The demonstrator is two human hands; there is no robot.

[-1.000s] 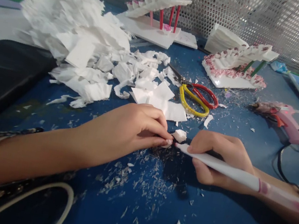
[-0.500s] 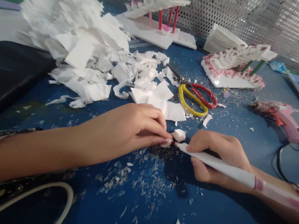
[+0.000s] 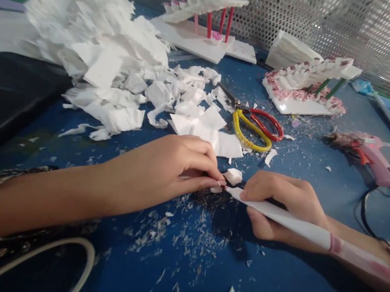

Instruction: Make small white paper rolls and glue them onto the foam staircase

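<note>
My left hand (image 3: 184, 164) pinches a small white piece, apparently folded paper (image 3: 216, 189), between thumb and fingertips just above the table. My right hand (image 3: 282, 207) is closed around a white marker (image 3: 290, 222) with a translucent, pink-stained rear end. The marker's reddish tip meets the piece at my left fingertips, though whether it presses on it is hard to tell. Right behind the fingertips lies a small crumpled white paper bit (image 3: 233, 175). Scissors (image 3: 254, 129) with one yellow and one red handle rest beyond my hands, beside flat white paper pieces (image 3: 212, 134).
A large heap of white paper (image 3: 96, 38) fills the back left, next to a black case (image 3: 9, 108). Two white stair-like models (image 3: 205, 4) (image 3: 312, 81) stand at the back. To the right lies a pink glue gun (image 3: 378, 155) with a black cord. Paper scraps litter the blue table (image 3: 140, 282).
The marker has shifted slightly left, so its tip now reaches the white piece at my left fingertips. My left hand has barely moved.
</note>
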